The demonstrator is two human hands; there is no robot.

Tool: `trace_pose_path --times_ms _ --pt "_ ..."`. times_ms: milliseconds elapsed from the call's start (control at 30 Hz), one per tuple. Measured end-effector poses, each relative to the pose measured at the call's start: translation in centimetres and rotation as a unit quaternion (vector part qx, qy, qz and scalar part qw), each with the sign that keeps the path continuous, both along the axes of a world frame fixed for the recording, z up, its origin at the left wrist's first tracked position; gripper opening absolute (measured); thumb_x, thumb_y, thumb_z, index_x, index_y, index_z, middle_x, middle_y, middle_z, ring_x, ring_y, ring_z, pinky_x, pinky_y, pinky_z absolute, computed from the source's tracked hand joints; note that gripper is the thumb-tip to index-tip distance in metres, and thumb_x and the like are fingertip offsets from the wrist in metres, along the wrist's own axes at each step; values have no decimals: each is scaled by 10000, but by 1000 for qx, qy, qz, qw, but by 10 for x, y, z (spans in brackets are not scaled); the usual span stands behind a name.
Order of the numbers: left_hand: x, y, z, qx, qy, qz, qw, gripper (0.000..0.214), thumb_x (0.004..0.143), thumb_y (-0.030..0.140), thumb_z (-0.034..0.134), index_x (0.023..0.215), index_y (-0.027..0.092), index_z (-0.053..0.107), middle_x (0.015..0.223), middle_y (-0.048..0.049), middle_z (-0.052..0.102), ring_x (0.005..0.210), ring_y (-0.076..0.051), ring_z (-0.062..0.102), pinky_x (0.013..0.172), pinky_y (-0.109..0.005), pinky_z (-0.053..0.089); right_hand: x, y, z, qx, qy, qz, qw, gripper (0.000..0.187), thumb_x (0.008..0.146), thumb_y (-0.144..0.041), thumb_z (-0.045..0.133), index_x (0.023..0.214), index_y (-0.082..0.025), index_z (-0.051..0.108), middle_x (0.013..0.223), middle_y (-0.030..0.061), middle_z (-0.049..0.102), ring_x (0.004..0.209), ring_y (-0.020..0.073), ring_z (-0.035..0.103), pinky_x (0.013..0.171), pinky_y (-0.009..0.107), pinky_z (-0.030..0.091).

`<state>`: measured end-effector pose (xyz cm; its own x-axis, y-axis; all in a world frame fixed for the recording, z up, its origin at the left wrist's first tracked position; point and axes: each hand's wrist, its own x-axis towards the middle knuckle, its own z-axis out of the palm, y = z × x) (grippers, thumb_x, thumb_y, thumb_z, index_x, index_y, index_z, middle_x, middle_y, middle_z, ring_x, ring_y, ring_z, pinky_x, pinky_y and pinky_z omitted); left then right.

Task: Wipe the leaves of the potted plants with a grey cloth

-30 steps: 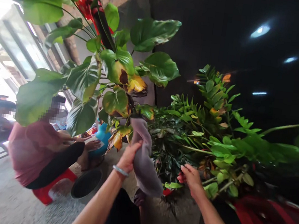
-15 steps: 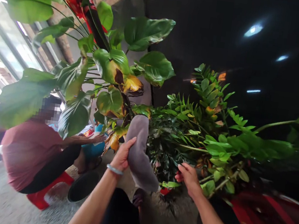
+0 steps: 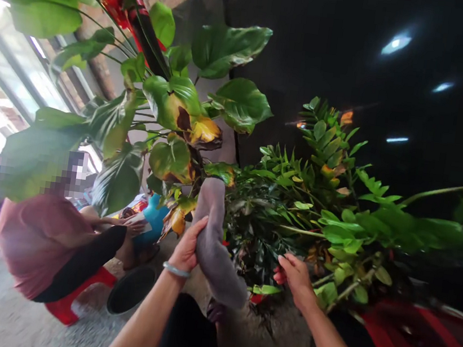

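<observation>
My left hand, with a pale bracelet at its wrist, is closed around the side of a soft grey fabric piece shaped like a long sock. The sock hangs upright with its lower end bent to the right. My right hand is held apart from it, thumb and forefinger pinched together and the other fingers curled. Whatever that pinch holds, if anything, is too small to make out. Behind the right hand are dark, narrow leaves.
A large-leaved plant with yellowed leaves rises at left; more greenery fills the right. On a red stool sits a person in a pink shirt, by a black tub and a blue vase. A red item lies lower right.
The sock's upper part has shifted slightly left and its lower end has dropped a little. My right hand is nearly still. The seated person's arms have drawn back toward the knees.
</observation>
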<state>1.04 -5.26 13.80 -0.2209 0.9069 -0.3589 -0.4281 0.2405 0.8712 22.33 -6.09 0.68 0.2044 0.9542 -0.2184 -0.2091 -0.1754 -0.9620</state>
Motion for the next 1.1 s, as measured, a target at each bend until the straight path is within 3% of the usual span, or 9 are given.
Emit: trace_pose_path --times_ms 67,233,333,500,633,800,867,1000,1100 --pt "15 -3 -21 -40 29 -27 998 98 791 193 656 711 140 673 535 -6 672 447 -126 590 508 -227 514 -2 2 0 4 0 -2 1000 297 536 -521 606 530 -247 492 417 -26 540 375 160 528 388 269 396" --pt "14 -50 -70 -84 62 -335 936 353 513 348 875 743 117 739 640 -63 728 595 -189 659 585 -266 524 2 3 -2 8 -7 -12 1000 309 525 -489 660 475 -249 472 365 -57 479 344 139 472 365 258 374" --pt "4 -51 -38 3 85 -372 924 447 474 401 891 789 114 755 703 -69 742 637 -191 664 629 -262 517 5 1 -2 8 -2 -9 1000 281 554 -469 657 501 -241 500 404 -44 529 371 137 498 375 247 385" --pt "34 11 37 173 118 -213 954 500 515 436 857 883 118 740 719 -42 728 594 -167 621 558 -255 486 2 -1 3 8 10 -2 1000 246 565 -458 624 538 -236 521 438 -23 567 390 148 542 386 251 413" --pt "61 31 13 159 199 -199 946 351 521 352 836 770 130 726 637 -3 683 576 -143 580 572 -249 462 -1 1 3 0 29 -1 1000 213 583 -400 612 518 -237 491 416 -33 559 363 131 523 373 234 403" --pt "23 -1 -27 18 291 -465 836 256 516 301 846 713 170 750 650 -12 709 608 -181 618 579 -265 454 -1 1 -2 -25 38 19 999 176 604 -281 605 483 -229 488 351 -42 509 308 135 498 312 211 337" --pt "8 -2 -12 24 255 -447 857 292 538 345 842 757 172 759 698 -32 733 624 -188 636 592 -268 472 0 0 -2 -25 39 31 998 184 621 -278 614 495 -226 491 372 -34 538 320 136 512 317 209 349" --pt "19 24 30 153 187 -261 935 412 550 396 831 856 131 751 723 -49 736 602 -170 623 574 -256 480 2 -1 1 -5 44 31 999 186 629 -340 642 568 -224 510 473 -18 622 374 119 544 369 206 408" --pt "39 37 22 180 176 -154 955 395 542 398 816 822 130 741 695 -36 726 598 -163 614 576 -253 483 1 0 2 7 52 30 998 219 607 -384 653 588 -229 500 517 -9 642 392 111 551 394 212 429"
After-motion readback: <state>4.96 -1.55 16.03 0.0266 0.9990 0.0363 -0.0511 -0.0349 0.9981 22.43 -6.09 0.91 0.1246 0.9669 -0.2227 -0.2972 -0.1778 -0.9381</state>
